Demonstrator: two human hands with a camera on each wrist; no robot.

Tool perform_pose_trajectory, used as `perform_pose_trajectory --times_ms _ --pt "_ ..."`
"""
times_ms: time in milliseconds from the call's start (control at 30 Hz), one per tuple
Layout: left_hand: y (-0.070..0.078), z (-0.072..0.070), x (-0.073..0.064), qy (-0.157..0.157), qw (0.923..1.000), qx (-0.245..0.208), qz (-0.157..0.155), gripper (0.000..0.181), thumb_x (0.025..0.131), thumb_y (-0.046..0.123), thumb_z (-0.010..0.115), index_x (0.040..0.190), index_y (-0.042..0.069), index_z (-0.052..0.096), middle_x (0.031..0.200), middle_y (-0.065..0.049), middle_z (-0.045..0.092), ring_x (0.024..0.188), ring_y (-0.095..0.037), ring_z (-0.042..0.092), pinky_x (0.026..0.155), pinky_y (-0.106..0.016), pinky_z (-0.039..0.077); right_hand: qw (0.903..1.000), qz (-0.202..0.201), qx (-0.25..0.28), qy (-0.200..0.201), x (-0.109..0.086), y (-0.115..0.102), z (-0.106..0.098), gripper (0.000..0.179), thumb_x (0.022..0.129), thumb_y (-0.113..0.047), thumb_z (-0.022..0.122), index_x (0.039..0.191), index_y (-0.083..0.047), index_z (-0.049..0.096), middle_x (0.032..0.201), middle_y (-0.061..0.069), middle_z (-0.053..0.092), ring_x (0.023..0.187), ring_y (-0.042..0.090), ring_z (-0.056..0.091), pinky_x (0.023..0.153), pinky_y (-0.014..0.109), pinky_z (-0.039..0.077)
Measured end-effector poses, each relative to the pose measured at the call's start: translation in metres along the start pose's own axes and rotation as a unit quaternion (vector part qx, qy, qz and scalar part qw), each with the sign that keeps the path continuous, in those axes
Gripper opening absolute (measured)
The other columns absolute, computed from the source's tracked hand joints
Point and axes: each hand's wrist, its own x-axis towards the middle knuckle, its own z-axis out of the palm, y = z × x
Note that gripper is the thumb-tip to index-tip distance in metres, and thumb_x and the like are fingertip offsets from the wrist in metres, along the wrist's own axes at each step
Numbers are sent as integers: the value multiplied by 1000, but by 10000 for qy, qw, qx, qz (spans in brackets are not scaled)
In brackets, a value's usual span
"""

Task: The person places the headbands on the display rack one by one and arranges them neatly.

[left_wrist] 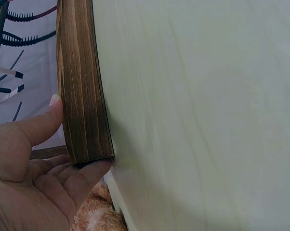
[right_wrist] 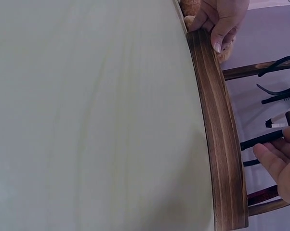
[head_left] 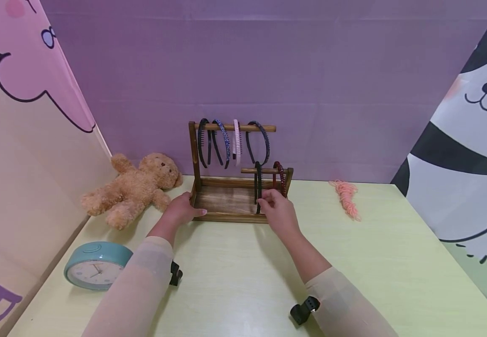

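A brown wooden headband rack stands at the back of the table. My left hand holds its front left corner, thumb over the front rail and fingers around the end. Near the rack's right side, my right hand pinches a black headband that hangs on the lower bar. Beside it on that bar is a dark red headband. From the upper bar hang a black headband, a glittery blue headband, a pale pink headband and a dark blue headband.
Left of the rack lies a brown teddy bear, close to my left hand. A teal clock is by my left forearm. To the right, a bundle of pink yarn lies on the table. A purple backdrop rises behind.
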Motion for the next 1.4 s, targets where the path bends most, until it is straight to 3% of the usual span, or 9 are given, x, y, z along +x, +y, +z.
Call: perform_pose_trajectory --times_ms 367,900,1233,1400 --pt "-1 0 0 2 10000 -53 41 85 90 33 72 154 2 25 155 -22 35 141 -39 35 115 -55 30 9993 -90 -340 -88 0 6 1 17 99 -24 61 109 -10 64 97 4 70 78 17 61 65 28 48" --pt "2 0 -1 -57 10000 -56 -24 87 90 34 72 155 3 24 156 -22 33 143 -39 33 116 -55 28 9984 59 -543 -169 -4 3 -5 21 97 -25 62 111 -10 67 103 5 73 89 19 67 73 34 54" --pt "3 -3 -3 -71 10000 -60 10 85 91 32 71 155 2 24 155 -22 34 142 -39 34 116 -55 29 9933 25 -859 -776 -18 -3 -25 32 99 -35 57 123 -14 64 120 3 69 109 23 67 88 41 55" --pt "3 -5 -4 -119 9999 -57 48 86 91 32 71 155 1 23 156 -22 32 143 -39 32 117 -55 27 9900 -118 -1052 -936 -28 -5 -41 32 99 -41 55 118 -18 66 111 1 72 105 21 68 84 41 56"
